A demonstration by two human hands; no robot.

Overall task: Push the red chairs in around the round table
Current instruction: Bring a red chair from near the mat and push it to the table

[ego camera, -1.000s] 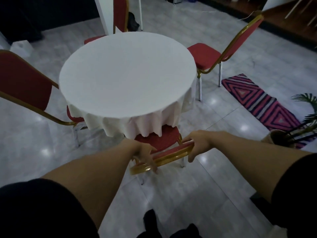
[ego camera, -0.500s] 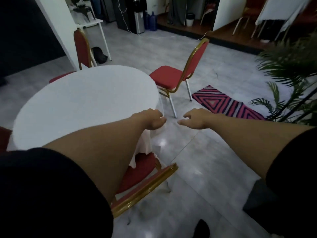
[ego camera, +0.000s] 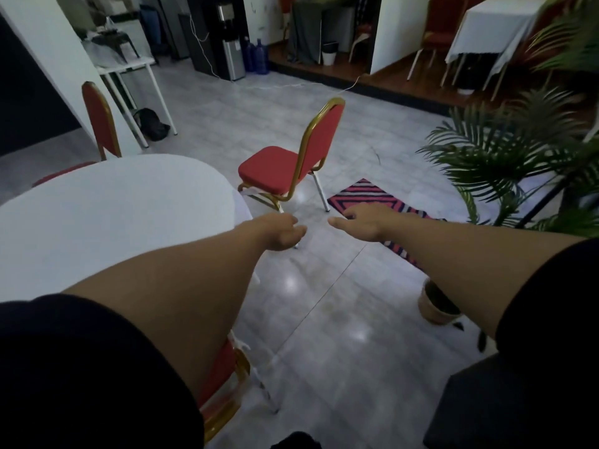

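Observation:
The round table [ego camera: 113,215] under a white cloth fills the left. One red chair [ego camera: 291,163] with a gold frame stands apart from the table's right side, its seat facing the table. A second red chair [ego camera: 100,121] shows its back behind the table's far edge. A third red chair [ego camera: 223,377] is tucked against the table's near edge, mostly hidden by my left arm. My left hand [ego camera: 282,231] and my right hand [ego camera: 359,222] reach forward in the air, short of the first chair, holding nothing, fingers loosely apart.
A striped rug [ego camera: 366,199] lies on the tiled floor right of the first chair. A potted palm [ego camera: 505,163] with its pot [ego camera: 434,303] stands at the right. A white side table [ego camera: 129,66], a black bag [ego camera: 152,124] and a raised wooden floor [ego camera: 389,76] are further back.
My hands let go of the near chair's back, which is pushed under the table. The view swung up and right toward the chair by the rug, with both hands reaching out.

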